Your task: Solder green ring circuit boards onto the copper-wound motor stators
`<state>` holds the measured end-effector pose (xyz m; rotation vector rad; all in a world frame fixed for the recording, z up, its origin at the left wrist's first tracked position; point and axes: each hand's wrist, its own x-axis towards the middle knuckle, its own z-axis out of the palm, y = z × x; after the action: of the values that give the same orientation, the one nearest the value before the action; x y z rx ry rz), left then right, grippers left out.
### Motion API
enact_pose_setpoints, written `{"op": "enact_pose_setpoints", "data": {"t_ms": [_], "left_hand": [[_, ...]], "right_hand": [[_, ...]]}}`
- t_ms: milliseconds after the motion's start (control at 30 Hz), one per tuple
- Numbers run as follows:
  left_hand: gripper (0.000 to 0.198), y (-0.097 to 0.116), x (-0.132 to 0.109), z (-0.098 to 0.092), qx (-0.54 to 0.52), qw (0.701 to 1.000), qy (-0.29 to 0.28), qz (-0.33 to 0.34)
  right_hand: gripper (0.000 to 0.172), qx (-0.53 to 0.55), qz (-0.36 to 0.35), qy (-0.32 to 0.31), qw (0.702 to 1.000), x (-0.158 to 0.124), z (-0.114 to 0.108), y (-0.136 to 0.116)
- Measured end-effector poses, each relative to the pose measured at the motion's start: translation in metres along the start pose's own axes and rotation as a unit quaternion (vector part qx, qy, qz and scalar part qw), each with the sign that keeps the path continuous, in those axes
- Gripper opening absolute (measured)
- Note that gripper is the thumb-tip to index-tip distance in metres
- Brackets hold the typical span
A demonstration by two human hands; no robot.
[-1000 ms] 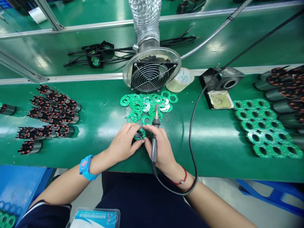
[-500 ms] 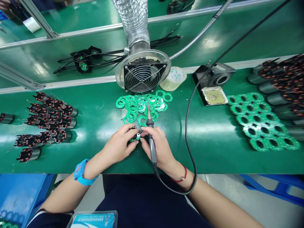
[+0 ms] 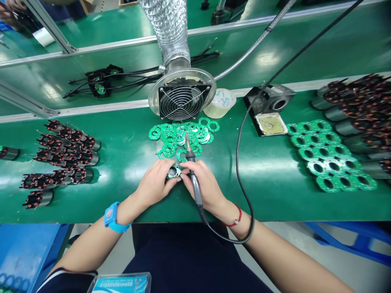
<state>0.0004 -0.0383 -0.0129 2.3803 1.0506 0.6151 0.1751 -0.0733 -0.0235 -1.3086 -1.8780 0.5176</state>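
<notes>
In front of the fan (image 3: 181, 102), the left hand (image 3: 155, 179) curves its partly open thumb and fingers round a part (image 3: 174, 171) with a green ring. The right hand (image 3: 207, 185) grips the iron (image 3: 196, 189) in bent fingers, 2 tips by the part. Boards (image 3: 169, 134) lie between fan and part; cores (image 3: 61, 152) stand left of the fan.

Wears a navy cloth top (image 3: 189, 260) with a white-striped left sleeve (image 3: 73, 280) and a clear plastic badge holder (image 3: 122, 285). Sports a bright-blue squarish-faced wristband (image 3: 113, 219) left, thin red cord bracelet (image 3: 235, 221) right.
</notes>
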Motion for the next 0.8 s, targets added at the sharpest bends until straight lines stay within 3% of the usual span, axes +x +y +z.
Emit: {"op": "enact_pose_setpoints", "data": {"t_ms": [100, 267, 400, 567, 700, 800], "left_hand": [[0.037, -0.002, -0.001, 0.001, -0.028, 0.999, 0.003, -0.022], [0.069, -0.011, -0.007, -0.003, -0.077, 0.995, -0.038, -0.05], [0.054, -0.011, -0.01, -0.003, -0.063, 0.994, -0.034, -0.083], [0.041, -0.005, -0.007, -0.002, -0.062, 0.993, -0.039, -0.092], [0.042, -0.006, -0.006, -0.003, -0.068, 0.993, -0.055, -0.074], [0.049, -0.008, -0.006, -0.006, -0.045, 0.995, -0.058, -0.069]], "right_hand": [[0.031, -0.008, 0.002, -0.015, 1.0, 0.0, -0.001, 0.0], [0.043, -0.047, 0.032, -0.028, 0.998, 0.003, -0.004, -0.014], [0.041, -0.112, 0.02, -0.071, 0.991, 0.008, 0.004, -0.024], [0.032, -0.068, -0.016, 0.008, 0.998, 0.002, 0.018, -0.017], [0.04, -0.01, -0.024, 0.07, 0.997, -0.006, 0.027, -0.011], [0.045, -0.041, -0.01, 0.072, 0.997, -0.005, 0.026, -0.01]]}}
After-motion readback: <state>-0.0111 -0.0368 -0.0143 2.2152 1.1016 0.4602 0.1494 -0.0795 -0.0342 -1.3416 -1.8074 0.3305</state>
